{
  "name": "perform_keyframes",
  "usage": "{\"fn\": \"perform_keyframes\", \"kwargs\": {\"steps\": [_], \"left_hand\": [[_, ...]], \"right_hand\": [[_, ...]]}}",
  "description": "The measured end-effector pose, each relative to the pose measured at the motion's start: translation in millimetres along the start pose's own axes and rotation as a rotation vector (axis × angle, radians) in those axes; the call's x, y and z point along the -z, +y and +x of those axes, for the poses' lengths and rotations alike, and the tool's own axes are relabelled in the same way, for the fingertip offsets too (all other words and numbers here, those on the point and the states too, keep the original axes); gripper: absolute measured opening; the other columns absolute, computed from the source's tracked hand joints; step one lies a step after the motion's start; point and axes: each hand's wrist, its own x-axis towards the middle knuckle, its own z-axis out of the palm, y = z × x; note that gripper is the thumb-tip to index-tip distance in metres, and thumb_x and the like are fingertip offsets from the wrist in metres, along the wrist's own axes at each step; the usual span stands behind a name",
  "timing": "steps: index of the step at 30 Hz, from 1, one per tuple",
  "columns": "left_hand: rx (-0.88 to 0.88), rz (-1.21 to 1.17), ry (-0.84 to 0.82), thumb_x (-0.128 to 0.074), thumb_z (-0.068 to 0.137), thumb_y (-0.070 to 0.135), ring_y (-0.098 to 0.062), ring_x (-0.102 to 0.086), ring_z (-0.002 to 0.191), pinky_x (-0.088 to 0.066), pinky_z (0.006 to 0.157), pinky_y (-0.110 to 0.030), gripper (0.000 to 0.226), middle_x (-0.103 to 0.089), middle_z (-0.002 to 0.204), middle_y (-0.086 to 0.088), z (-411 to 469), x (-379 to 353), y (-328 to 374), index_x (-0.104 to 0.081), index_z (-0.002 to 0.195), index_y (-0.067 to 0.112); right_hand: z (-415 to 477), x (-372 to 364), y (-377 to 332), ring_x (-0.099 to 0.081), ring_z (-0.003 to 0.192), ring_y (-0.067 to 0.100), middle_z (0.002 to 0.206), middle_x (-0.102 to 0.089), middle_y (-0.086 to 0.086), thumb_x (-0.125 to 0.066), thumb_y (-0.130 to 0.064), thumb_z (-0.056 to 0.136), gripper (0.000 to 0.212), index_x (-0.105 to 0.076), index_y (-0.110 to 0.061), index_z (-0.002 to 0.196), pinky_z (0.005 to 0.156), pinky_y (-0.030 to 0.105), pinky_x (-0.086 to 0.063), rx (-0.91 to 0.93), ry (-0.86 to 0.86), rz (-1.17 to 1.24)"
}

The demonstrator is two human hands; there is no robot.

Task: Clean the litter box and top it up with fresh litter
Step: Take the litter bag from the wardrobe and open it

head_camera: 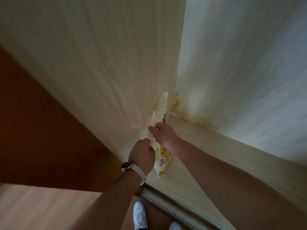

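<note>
The litter bag [162, 107] stands on its narrow edge in the far corner of a pale wooden cupboard. It leans flat against the side panel [99, 77], with its bottom on the cupboard floor [196, 146] and its far end near the back panel [249, 63]. Both hands have it by the upper edge: the left hand [142, 155], a wristwatch [127, 164] on its wrist, curls its fingers round the near part, and the right hand [164, 135], just beyond, pinches the edge between thumb and fingers, palm over the bag's face. The bag runs on past both hands towards the corner and shows below them too. It is a soft, creased pouch, cream-white with yellow-orange at its near end, a yellow cartoon figure beside the left knuckles and dark printed characters by the right thumb, too blurred to read. Two white shoes [140, 214] stand before the cupboard's metal track [166, 203]
</note>
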Motion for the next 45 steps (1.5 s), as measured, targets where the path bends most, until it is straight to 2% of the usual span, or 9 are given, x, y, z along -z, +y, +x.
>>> {"fn": "perform_keyframes", "kwargs": {"steps": [3,9,13,17,23,26,29,37,45], "left_hand": [[-0.071,-0.029,-0.021,-0.047,0.094,0.017,-0.019,-0.053,0.081,-0.031,0.067,-0.022,0.007,-0.054,0.089,-0.002,-10.8,-2.2,-0.4,-0.050,0.088,0.016],[-0.085,-0.291,-0.128,-0.059,0.086,0.018,-0.012,-0.056,0.075,-0.048,0.073,-0.029,0.004,-0.061,0.083,0.003,-31.9,-6.3,-5.0,-0.061,0.089,0.018],[-0.067,-0.446,-0.169,-0.057,0.090,0.021,-0.003,-0.057,0.081,-0.040,0.067,-0.008,0.011,-0.061,0.093,0.006,-34.9,-4.6,7.4,-0.062,0.100,0.024],[-0.114,-0.438,-0.146,-0.052,0.096,0.024,0.000,-0.056,0.084,-0.038,0.066,-0.005,0.013,-0.060,0.095,0.009,-34.7,-4.0,31.4,-0.062,0.104,0.023],[-0.231,-0.410,-0.304,-0.047,0.099,0.025,-0.007,-0.049,0.063,-0.034,0.062,-0.028,0.031,-0.054,0.069,0.006,-44.2,-20.2,76.3,-0.059,0.072,0.019],[-0.115,-0.543,-0.395,-0.051,0.097,0.028,-0.013,-0.049,0.065,-0.038,0.066,-0.031,0.031,-0.057,0.070,-0.001,-51.8,-26.7,87.3,-0.062,0.075,0.009],[-0.068,-0.555,-0.442,-0.051,0.097,0.032,-0.014,-0.040,0.061,-0.034,0.064,-0.030,0.036,-0.044,0.064,0.002,-58.6,-31.4,93.4,-0.045,0.066,0.016],[-0.074,-0.641,-0.312,-0.052,0.097,0.022,-0.014,-0.030,0.055,-0.029,0.059,-0.031,0.041,-0.030,0.058,0.003,-71.8,-28.0,87.0,-0.030,0.063,0.017],[-0.406,-0.378,-0.047,-0.046,0.095,0.036,-0.012,-0.035,0.048,-0.025,0.049,-0.025,0.038,-0.034,0.052,0.004,-106.4,2.4,65.0,-0.030,0.062,0.025]], "right_hand": [[-7.8,1.6,3.4,-0.057,0.069,0.024,0.074,-0.057,0.006,-0.052,-0.031,0.087,0.023,-0.050,-0.013,0.074,0.061,0.031,-0.042,-0.003,0.019,-0.030],[-42.4,16.7,22.6,-0.041,0.058,0.015,0.065,-0.044,0.002,-0.047,-0.023,0.089,0.024,-0.043,-0.010,0.070,0.052,0.030,-0.031,0.069,0.084,-0.120],[-69.5,29.6,46.0,-0.046,0.060,0.017,0.067,-0.051,0.004,-0.047,-0.029,0.092,0.027,-0.051,-0.008,0.075,0.054,0.031,-0.036,0.076,0.066,-0.127],[-97.9,42.5,67.8,-0.057,0.066,0.018,0.079,-0.064,0.008,-0.045,-0.034,0.093,0.029,-0.060,-0.010,0.087,0.057,0.031,-0.043,0.081,0.025,-0.138],[-131.9,54.3,87.6,-0.062,0.074,0.021,0.080,-0.065,0.005,-0.047,-0.039,0.088,0.029,-0.060,-0.013,0.083,0.070,0.040,-0.050,0.096,0.016,-0.142],[-146.5,64.0,93.4,-0.051,0.065,0.018,0.068,-0.053,0.000,-0.051,-0.027,0.091,0.027,-0.044,-0.020,0.066,0.062,0.035,-0.041,0.097,0.047,-0.138],[-160.7,69.8,97.3,-0.047,0.065,0.017,0.068,-0.051,0.004,-0.048,-0.025,0.094,0.029,-0.044,-0.018,0.067,0.061,0.034,-0.037,0.116,0.058,-0.145],[-190.5,70.9,104.3,-0.044,0.058,0.017,0.066,-0.051,0.014,-0.046,-0.033,0.097,0.038,-0.049,-0.004,0.074,0.056,0.036,-0.038,0.150,0.199,-0.115],[-215.5,65.4,71.5,-0.036,0.052,0.013,0.059,-0.043,0.009,-0.047,-0.032,0.097,0.038,-0.040,-0.010,0.067,0.050,0.035,-0.033,0.343,0.233,-0.163]]}}
